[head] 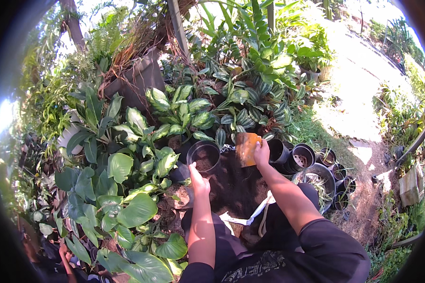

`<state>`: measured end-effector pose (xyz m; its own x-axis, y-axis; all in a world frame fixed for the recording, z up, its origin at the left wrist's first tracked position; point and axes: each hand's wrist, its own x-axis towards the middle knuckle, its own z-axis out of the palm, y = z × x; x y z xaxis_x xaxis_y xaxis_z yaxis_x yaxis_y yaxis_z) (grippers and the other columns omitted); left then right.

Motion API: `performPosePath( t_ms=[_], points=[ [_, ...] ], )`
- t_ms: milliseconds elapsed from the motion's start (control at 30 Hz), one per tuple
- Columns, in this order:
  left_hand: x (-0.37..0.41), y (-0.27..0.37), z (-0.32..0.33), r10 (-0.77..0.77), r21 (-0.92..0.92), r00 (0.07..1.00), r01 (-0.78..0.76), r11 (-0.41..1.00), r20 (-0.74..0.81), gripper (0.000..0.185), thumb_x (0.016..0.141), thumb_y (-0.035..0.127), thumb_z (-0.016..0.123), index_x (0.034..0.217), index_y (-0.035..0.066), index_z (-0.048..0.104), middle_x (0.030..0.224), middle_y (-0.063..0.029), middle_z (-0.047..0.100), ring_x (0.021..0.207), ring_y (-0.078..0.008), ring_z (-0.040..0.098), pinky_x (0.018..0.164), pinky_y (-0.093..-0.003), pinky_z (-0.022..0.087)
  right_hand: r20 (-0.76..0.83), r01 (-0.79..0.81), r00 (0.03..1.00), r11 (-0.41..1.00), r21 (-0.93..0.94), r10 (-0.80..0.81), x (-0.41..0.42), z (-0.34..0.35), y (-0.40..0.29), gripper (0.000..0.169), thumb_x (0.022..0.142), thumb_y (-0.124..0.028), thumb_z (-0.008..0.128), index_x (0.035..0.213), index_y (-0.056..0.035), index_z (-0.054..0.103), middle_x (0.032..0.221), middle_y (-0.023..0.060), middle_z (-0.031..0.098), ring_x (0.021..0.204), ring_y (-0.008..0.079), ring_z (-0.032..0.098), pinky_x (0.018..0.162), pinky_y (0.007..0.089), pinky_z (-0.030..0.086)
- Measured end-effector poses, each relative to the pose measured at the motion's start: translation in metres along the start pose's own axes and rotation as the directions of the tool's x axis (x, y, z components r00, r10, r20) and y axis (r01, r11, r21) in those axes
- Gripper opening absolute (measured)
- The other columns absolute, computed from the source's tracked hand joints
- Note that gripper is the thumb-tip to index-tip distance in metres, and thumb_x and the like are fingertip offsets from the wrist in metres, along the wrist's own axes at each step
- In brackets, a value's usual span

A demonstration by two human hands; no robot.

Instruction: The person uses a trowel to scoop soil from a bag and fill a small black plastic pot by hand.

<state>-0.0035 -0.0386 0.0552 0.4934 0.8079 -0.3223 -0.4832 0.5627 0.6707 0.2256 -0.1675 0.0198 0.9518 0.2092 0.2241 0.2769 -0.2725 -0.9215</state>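
My left hand [199,179] is at the near rim of a round black plastic plant pot [203,157] with dark soil inside, and grips it. To the right, my right hand [261,152] is closed on the edge of a flat orange-brown piece [246,149], its material unclear, raised above the soil. Between my forearms lies a spread of dark potting soil [233,187], with a white sack edge [248,220] showing near my knees. The lower part of the held pot is hidden.
Several black pots [303,155] stand right of my right hand, beside a wide tub [320,177] of small plants. Leafy potted plants [184,109] crowd the far side and left. A paved path [354,88] runs at upper right. Another person's arm [67,261] shows at lower left.
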Motion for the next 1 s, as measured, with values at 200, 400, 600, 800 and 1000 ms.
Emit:
performPosePath(
  t_ms=[200, 400, 600, 800, 1000],
  points=[
    [0.01, 0.003, -0.002, 0.185, 0.026, 0.982, -0.184, 0.983, -0.026, 0.05, 0.089, 0.043, 0.051, 0.13, 0.016, 0.042, 0.125, -0.0054, 0.051, 0.106, -0.0214, 0.054, 0.082, -0.0373, 0.048, 0.213, -0.076, 0.965, 0.943, -0.325, 0.151, -0.028, 0.006, 0.015, 0.029, 0.095, -0.021, 0.047, 0.12, -0.0074, 0.051, 0.1, 0.0269, 0.063, 0.098, 0.0449, 0.058, 0.084, 0.0521, 0.044],
    [0.028, 0.004, -0.003, 0.169, -0.017, 0.985, -0.17, 0.985, -0.037, 0.056, 0.088, 0.039, 0.053, 0.136, 0.014, 0.038, 0.13, -0.0072, 0.045, 0.111, -0.0222, 0.05, 0.085, -0.0379, 0.046, 0.193, -0.128, 0.958, 0.918, -0.375, 0.212, -0.033, 0.033, 0.036, 0.028, 0.093, -0.018, 0.049, 0.116, -0.002, 0.054, 0.097, 0.0302, 0.062, 0.097, 0.0463, 0.057, 0.081, 0.051, 0.044],
    [0.041, 0.009, 0.0, 0.156, 0.012, 0.985, -0.156, 0.988, -0.072, 0.061, 0.091, 0.039, 0.049, 0.142, 0.011, 0.03, 0.141, -0.0102, 0.035, 0.126, -0.0242, 0.04, 0.096, -0.0434, 0.04, 0.17, -0.152, 0.958, 0.913, -0.379, 0.23, -0.024, 0.071, 0.063, 0.026, 0.094, -0.019, 0.048, 0.114, -0.0032, 0.054, 0.096, 0.0288, 0.062, 0.095, 0.046, 0.058, 0.079, 0.0503, 0.045],
    [0.068, -0.008, 0.001, 0.145, -0.029, 0.981, -0.149, 0.988, -0.129, 0.056, 0.089, 0.032, 0.051, 0.14, 0.016, 0.033, 0.139, -0.0099, 0.038, 0.123, -0.0254, 0.045, 0.098, -0.0469, 0.039, 0.124, -0.185, 0.963, 0.921, -0.344, 0.24, -0.015, 0.103, 0.099, 0.019, 0.095, -0.018, 0.047, 0.106, -0.0036, 0.053, 0.09, 0.0288, 0.061, 0.09, 0.0471, 0.058, 0.074, 0.0508, 0.044],
    [0.087, -0.011, 0.001, 0.157, -0.013, 0.979, -0.16, 0.987, -0.132, 0.038, 0.087, 0.035, 0.057, 0.119, 0.016, 0.047, 0.123, -0.0068, 0.055, 0.11, -0.0234, 0.055, 0.088, -0.0449, 0.044, 0.202, -0.173, 0.949, 0.936, -0.305, 0.242, -0.03, 0.131, 0.118, 0.019, 0.093, -0.018, 0.049, 0.103, -0.0029, 0.055, 0.092, 0.0279, 0.062, 0.093, 0.0467, 0.058, 0.077, 0.0503, 0.045]
  ],
)
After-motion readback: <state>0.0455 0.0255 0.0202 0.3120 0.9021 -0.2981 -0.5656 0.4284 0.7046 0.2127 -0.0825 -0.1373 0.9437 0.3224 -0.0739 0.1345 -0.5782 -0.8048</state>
